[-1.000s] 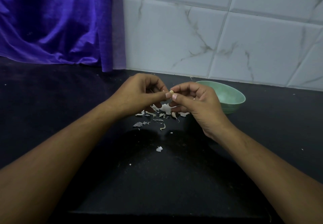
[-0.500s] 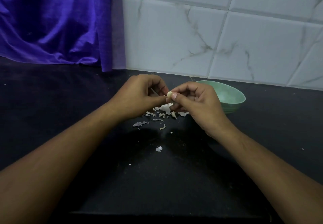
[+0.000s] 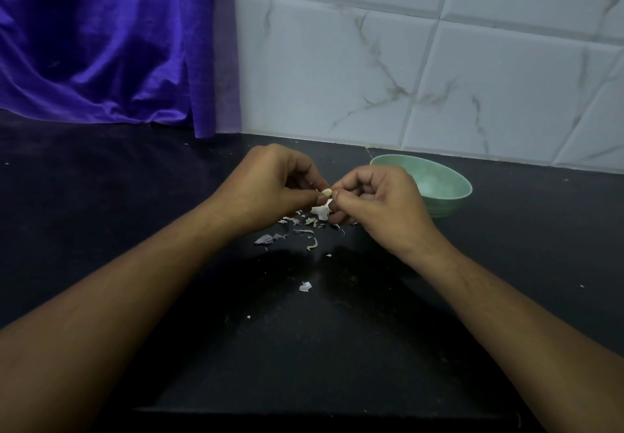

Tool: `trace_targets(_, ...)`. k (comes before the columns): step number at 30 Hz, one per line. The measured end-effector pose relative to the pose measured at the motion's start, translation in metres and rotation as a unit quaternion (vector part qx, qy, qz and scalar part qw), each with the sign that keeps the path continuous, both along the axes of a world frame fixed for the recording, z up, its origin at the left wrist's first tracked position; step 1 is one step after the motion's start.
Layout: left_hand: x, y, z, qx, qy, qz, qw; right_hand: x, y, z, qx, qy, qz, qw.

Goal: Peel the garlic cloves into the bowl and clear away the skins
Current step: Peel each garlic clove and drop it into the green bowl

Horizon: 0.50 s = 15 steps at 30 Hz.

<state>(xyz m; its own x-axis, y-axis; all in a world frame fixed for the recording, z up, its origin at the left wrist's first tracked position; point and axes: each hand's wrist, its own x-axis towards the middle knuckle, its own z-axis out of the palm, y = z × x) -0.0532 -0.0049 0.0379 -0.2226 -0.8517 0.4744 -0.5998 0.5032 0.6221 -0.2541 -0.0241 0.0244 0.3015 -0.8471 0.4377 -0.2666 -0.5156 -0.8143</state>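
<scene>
head view: my left grip (image 3: 270, 189) and my right grip (image 3: 381, 203) both pinch one small garlic clove (image 3: 327, 192) between them, above the dark desk (image 3: 135, 196). torn skins (image 3: 304, 226) lie right under the grips. the green bowl (image 3: 445, 208) sits just behind my right grip.

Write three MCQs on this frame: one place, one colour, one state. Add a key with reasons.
1. Where is the bowl?
A) far left
B) just behind and right of the right hand
C) nearest the camera

2. Bowl colour?
A) white
B) pale green
C) purple

3. The garlic clove is:
A) lying in the bowl
B) lying loose, untouched
C) pinched between both hands

Key:
1B, the right hand partly covers its left side.
2B, its rim and wall are green.
3C, fingertips of the left hand and the right hand meet on it.
</scene>
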Motion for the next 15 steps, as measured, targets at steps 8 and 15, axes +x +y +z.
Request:
trace_targets(8,0.0046,-0.001,0.0017,0.008,0.003,-0.016,1.0,-0.0038,-0.0001,0.0011,0.074,-0.045,0.061,0.994)
trace_targets(15,0.0029,-0.0015,-0.0011,-0.003,0.005,-0.033,0.999,-0.0008,0.0047,0.0018,0.11,-0.077,0.056,0.989)
